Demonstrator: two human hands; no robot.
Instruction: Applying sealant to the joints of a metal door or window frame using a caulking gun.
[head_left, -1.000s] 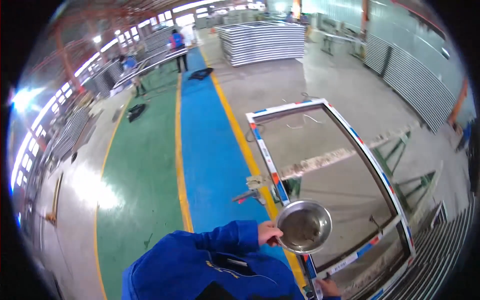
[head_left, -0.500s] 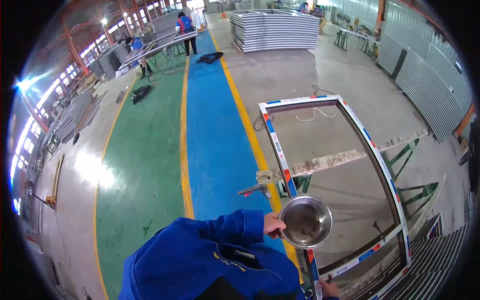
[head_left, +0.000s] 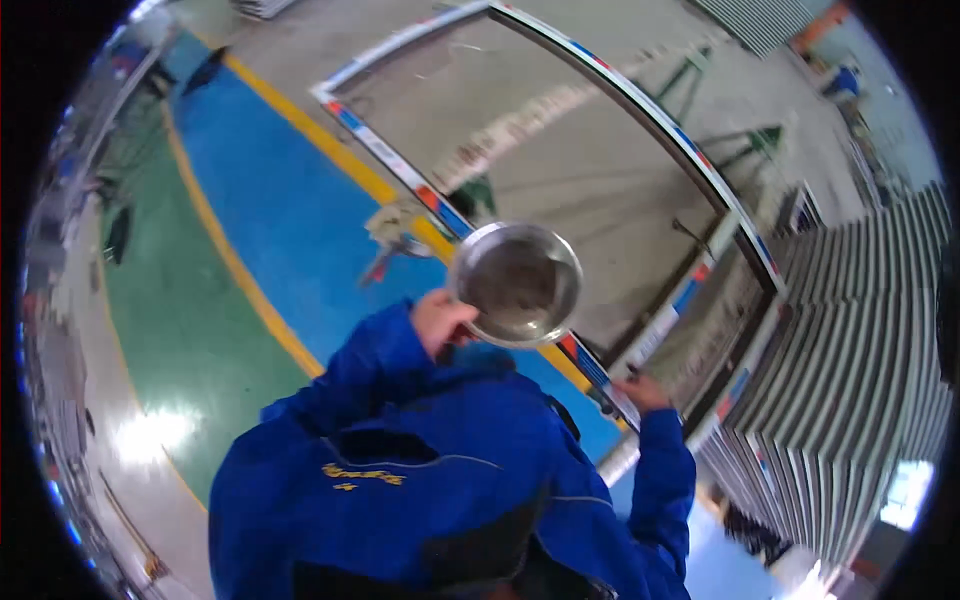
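Note:
My left hand (head_left: pixel 441 322) grips the near-left rim of a round, shiny metal bowl (head_left: pixel 569 283). Small dark bits lie in the bottom of the bowl, too blurred to name. The bowl is held over the left side of a large rectangular frame (head_left: pixel 385 153), white with red and blue printed film and dark inner edges. At the joint of the frame's crossbar (head_left: pixel 655 333) and left side is my right hand (head_left: pixel 645 393), fingers curled against the frame. A small dark thing shows at its fingertips, but I cannot make out what it is.
Under the frame runs a stained support beam (head_left: pixel 530 122) on green trestle legs (head_left: pixel 745 145). A blurred tool (head_left: pixel 385 262) lies on the beam's left end. Stacked grey ribbed profiles (head_left: pixel 850 340) stand close on the right. Blue floor (head_left: pixel 240 150) with yellow lines stretches left.
My view has swung right and down, bringing the profile stack and my right arm further in. My left hand still holds the bowl; my right hand stays by the crossbar joint.

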